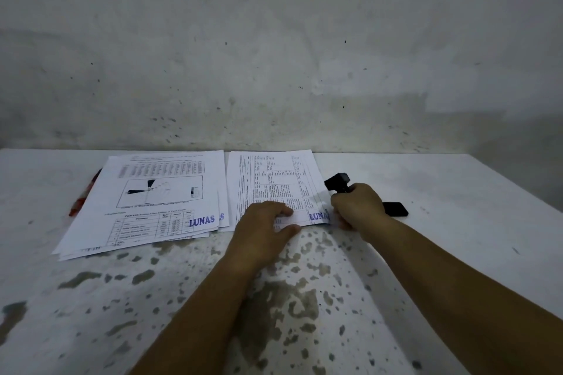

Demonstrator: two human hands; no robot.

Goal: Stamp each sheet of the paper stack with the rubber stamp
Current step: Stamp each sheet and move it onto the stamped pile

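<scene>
The rubber stamp [337,182], a small black blocky thing w/ a squared head, is sticking up and tilting left out of the top of the right hand [356,205]. The fingers are curling tight round its lower body, so only the head and a bit of neck are showing above the fist. It is hanging just off the right edge of the paper stack [274,185], above the table, not touching the sheet.

The stack is lying flat near the wall, white printed sheets w/ dense rows of table text running sideways. A blue "LUNA…" stamp mark [319,216] is sitting at the near right corner of the top sheet, its end cut off by the right hand's knuckles.

The left hand [265,222] is resting palm down on the stack's near edge, fingers fairly straight and pressing the paper, thumb lying on the table just below the sheet; it is gripping nothing.

Left of the stack, a second pile of sheets [158,201] is fanning out loosely, top page w/ a chart, a table and a full blue "LUNAS" mark. A red and white object [83,196] is peeking out under its left side; what it is can't be told.

A flat black phone-like slab [396,209] is lying beside the right wrist. The table [304,298] is white, worn, w/ blotchy grey-brown patches. The wall [274,54] behind is rough, grey, speckled.
</scene>
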